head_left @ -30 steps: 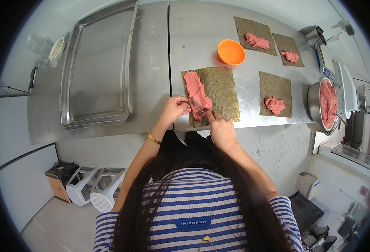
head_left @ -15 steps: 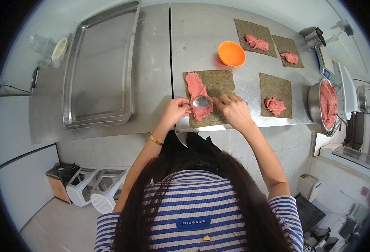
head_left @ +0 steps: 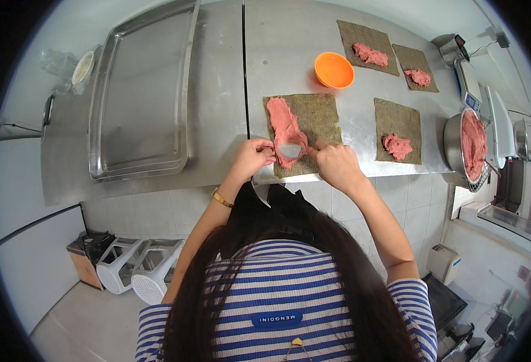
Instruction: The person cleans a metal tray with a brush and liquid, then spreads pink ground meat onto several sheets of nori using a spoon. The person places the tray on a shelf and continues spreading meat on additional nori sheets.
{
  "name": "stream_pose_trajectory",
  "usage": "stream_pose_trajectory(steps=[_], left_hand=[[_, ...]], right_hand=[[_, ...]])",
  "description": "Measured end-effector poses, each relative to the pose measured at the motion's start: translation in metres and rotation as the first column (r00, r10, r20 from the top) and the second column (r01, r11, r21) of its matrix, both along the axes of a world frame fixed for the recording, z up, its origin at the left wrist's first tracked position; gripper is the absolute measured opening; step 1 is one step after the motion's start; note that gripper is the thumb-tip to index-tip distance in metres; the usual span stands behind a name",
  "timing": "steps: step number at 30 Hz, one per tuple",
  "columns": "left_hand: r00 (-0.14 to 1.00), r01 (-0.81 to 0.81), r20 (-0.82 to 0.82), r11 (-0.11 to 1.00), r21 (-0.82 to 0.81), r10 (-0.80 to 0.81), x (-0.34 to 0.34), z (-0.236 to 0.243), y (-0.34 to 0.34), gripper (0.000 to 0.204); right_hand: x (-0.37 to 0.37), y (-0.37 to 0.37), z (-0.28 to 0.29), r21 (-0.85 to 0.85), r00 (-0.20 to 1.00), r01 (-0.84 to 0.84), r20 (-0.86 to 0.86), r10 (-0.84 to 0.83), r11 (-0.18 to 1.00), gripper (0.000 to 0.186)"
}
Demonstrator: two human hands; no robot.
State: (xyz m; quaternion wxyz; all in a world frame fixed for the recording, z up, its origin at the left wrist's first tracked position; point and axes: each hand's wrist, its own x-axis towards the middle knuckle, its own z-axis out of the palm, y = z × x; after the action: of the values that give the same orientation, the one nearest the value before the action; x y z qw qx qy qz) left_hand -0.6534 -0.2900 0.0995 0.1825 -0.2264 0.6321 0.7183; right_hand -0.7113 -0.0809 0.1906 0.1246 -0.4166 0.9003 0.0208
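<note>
- A thin, dark green seaweed sheet (head_left: 306, 130), square and rough in texture, is laid flat at the front edge of the steel counter (head_left: 289, 54).
- A soft pink paste (head_left: 283, 123) is spread in a long strip along the left side of this sheet.
- A shiny metal spoon (head_left: 289, 149) is gripped by the closed right hand (head_left: 336, 164); its bowl is pressed on the near end of the paste.
- The left hand (head_left: 252, 157) is curled at the left border of the sheet, touching the paste; whether anything is gripped cannot be told.
- Three other sheets (head_left: 398, 130) with small pink lumps, a round orange bowl (head_left: 334, 70) and a metal bowl (head_left: 467, 148) of paste are placed toward the right edge.
- A rectangular steel tray (head_left: 142, 96) is seen at the left side; the wall under the counter is covered with white tiles (head_left: 157, 208).
</note>
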Motion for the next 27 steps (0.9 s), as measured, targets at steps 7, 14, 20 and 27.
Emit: stream_pose_trajectory(steps=[7,14,20,27], left_hand=[[0.999,0.047,0.007,0.999,-0.025,-0.047,0.001,-0.008,-0.002,0.024],[0.995,-0.019,-0.1,0.996,-0.082,0.011,0.005,-0.013,0.002,0.024],[0.988,-0.058,-0.152,0.99,-0.125,0.039,0.007,-0.018,0.005,0.024],[0.98,-0.103,-0.185,0.984,-0.147,0.075,0.009,-0.021,0.006,0.022]], right_hand=[[0.018,0.009,-0.002,-0.053,1.0,0.001,0.006,-0.001,0.999,0.023],[0.032,0.016,-0.009,-0.092,0.997,-0.045,-0.068,0.039,0.995,0.017],[0.038,0.021,-0.011,-0.126,0.988,-0.101,-0.128,0.085,0.987,0.021],[0.028,0.039,0.0,-0.208,0.981,-0.144,-0.155,0.112,0.967,0.028]])
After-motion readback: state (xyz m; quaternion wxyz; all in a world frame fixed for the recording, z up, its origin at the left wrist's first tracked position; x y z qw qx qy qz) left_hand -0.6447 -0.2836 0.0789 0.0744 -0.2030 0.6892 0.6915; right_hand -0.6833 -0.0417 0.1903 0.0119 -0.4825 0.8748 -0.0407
